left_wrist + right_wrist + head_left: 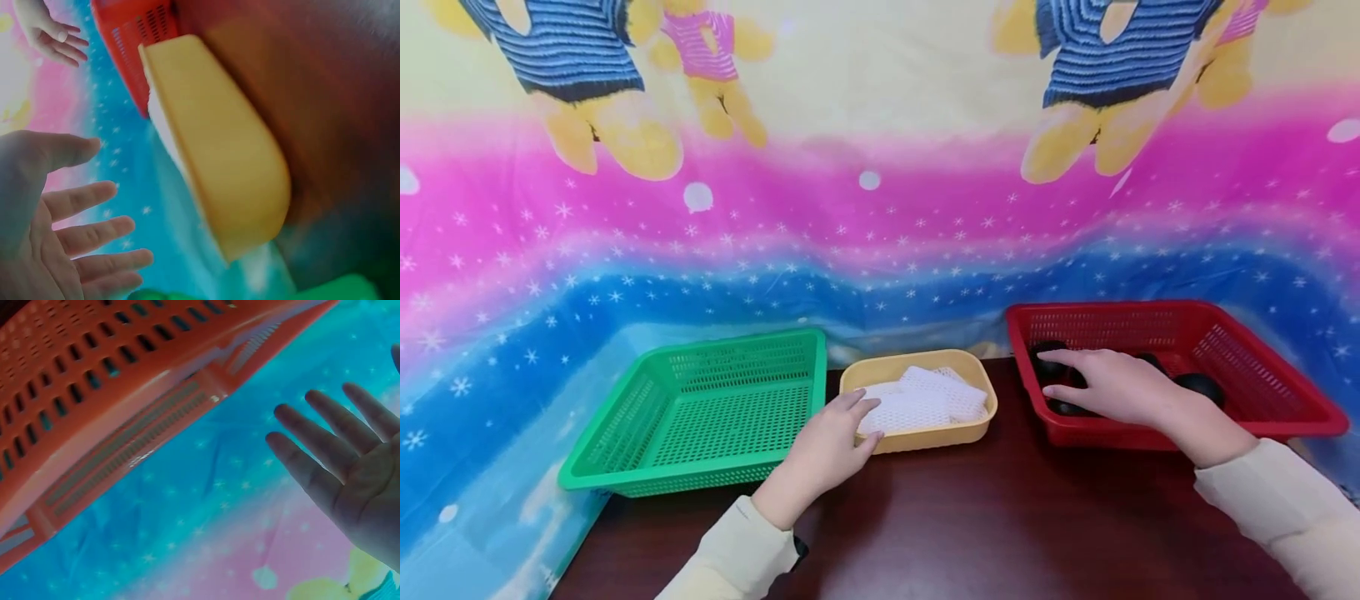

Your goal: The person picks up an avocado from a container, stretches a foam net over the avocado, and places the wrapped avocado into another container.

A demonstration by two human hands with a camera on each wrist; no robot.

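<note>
My left hand (823, 446) hovers at the left front edge of a small yellow basket (936, 437), its fingers spread and relaxed with nothing in them. White mesh pieces (925, 400) lie folded inside that basket. In the left wrist view the yellow basket (219, 144) appears beside the outstretched fingers (94, 234). Over the left part of a red basket (1247, 421) is my right hand (1108, 387), fingers loosely extended. Black rounded objects (1201, 387) lie in the red basket, partly hidden by the hand. The right wrist view shows the empty right palm (375, 487) near the basket's rim.
A green perforated basket (737, 425) stands at the left with nothing in it. All three baskets sit on a dark reddish-brown table (970, 525). Behind them hangs a patterned cloth (880, 208) in blue and pink with printed bears.
</note>
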